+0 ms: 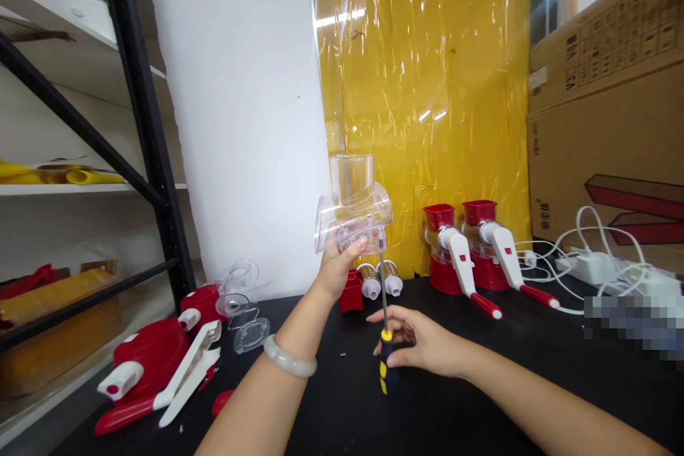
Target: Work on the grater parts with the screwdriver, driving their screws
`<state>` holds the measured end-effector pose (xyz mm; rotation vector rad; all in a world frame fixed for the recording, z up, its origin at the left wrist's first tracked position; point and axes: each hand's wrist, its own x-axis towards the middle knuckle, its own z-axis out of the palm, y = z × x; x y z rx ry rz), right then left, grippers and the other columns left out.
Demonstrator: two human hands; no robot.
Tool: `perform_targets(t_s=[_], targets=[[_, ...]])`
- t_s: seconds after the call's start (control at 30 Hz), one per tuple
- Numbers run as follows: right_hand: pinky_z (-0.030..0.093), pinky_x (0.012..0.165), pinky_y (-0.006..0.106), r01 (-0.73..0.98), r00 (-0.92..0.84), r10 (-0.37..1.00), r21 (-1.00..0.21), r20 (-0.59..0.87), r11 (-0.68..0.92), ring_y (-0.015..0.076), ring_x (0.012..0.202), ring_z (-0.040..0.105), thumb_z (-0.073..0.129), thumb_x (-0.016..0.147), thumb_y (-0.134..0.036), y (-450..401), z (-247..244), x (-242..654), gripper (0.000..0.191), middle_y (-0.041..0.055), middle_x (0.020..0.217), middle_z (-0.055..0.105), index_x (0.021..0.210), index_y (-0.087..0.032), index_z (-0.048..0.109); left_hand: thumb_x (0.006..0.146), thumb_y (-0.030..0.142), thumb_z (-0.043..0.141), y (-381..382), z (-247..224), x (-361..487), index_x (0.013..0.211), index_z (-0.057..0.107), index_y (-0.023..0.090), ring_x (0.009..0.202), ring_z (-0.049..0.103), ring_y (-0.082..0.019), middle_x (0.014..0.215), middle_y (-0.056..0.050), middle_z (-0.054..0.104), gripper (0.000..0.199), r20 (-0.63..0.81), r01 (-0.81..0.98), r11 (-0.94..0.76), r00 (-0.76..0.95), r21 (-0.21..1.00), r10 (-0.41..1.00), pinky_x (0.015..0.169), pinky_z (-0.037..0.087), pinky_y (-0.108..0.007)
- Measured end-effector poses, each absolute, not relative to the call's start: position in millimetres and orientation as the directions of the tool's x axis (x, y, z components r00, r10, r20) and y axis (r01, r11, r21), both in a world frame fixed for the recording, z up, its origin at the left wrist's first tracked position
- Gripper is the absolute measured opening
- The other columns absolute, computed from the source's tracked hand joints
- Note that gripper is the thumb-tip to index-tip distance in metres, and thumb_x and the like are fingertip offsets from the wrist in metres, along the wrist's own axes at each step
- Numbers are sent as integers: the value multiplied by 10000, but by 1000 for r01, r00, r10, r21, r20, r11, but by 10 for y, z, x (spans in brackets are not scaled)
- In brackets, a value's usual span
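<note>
My left hand [338, 265] holds up a clear plastic grater housing [353, 206] with a square chute on top and a wide round opening facing left. A screwdriver [385, 363] with a black and yellow handle stands upright in my right hand [414, 338], thumb and fingers around the handle's upper part. Its tip is at the underside of the housing, near the right end. Whether a screw sits there is too small to tell. Behind my hands lie two grating drums [370, 281] and a red square hopper part [351, 292].
Two assembled red-and-white rotary graters [446, 256] stand at the back right. White cables [603, 235] and a power strip lie beside a large cardboard box [609, 100]. Red bases [152, 356], white crank handles [187, 370] and clear rings [251, 335] lie left, near a black-framed shelf [142, 85].
</note>
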<state>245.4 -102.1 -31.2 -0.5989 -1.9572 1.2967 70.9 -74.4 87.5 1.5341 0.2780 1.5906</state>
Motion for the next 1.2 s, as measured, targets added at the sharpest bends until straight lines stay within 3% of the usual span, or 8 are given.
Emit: perform_targets(t_s=[0.13,0.3,0.5,0.63,0.73,0.93,1.1,1.2], targets=[[479,970,443,62,-528,761,-877,376,476,245,1075,590,960,503,-395,-1019,-335,2443,877,48,1083,571,1259,-232,548,664,366,821,-734,870,707,1028,555,191,982,705,-242,1068,-70,720,484,696,-422,-591,150,687,702,894,553,-422],[460,985,465,-28,-668,663,-901,339,433,232,1046,643,809,752,-450,-1031,-328,2454,718,56,1023,649,1345,-229,470,673,361,816,-725,860,706,1049,553,194,987,705,-245,1074,-72,722,488,695,-424,-588,157,689,702,877,559,-421],[454,991,453,148,-506,754,-820,418,554,246,1034,581,946,486,-490,-979,-366,2453,948,27,1022,554,1295,-225,530,660,368,828,-741,863,712,1038,554,189,993,702,-244,1079,-73,721,500,691,-424,-585,148,691,708,896,553,-419],[406,1058,473,14,-630,653,-835,420,550,257,1198,564,847,703,-453,-1038,-310,2484,825,91,1190,595,1385,-243,432,653,370,833,-754,875,718,1020,552,192,966,708,-246,1042,-65,728,495,689,-430,-578,159,693,708,856,568,-411],[431,1030,479,3,-694,630,-873,349,488,242,1087,634,788,777,-440,-1066,-290,2470,751,64,1042,660,1397,-226,422,662,373,825,-756,879,717,1022,550,195,974,707,-251,1051,-68,728,486,694,-431,-581,165,690,701,841,571,-413],[430,1036,464,183,-532,748,-809,397,559,263,1095,564,967,443,-454,-1012,-314,2469,1073,48,1097,551,1371,-233,475,657,362,827,-749,875,714,1024,551,194,967,708,-238,1062,-64,719,489,691,-435,-579,157,690,706,844,571,-397],[397,1073,485,45,-710,625,-865,323,499,248,1146,604,824,726,-462,-1069,-258,2497,869,79,1110,644,1444,-221,397,667,364,821,-751,872,722,1023,549,192,956,708,-235,1029,-58,724,480,691,-441,-574,165,690,704,826,576,-396],[428,1035,491,225,-637,715,-817,289,531,266,1053,611,870,631,-512,-1098,-231,2490,873,65,1045,626,1365,-206,512,667,370,822,-757,872,723,1031,543,192,959,708,-242,1038,-62,724,492,691,-441,-573,167,691,704,813,579,-396]])
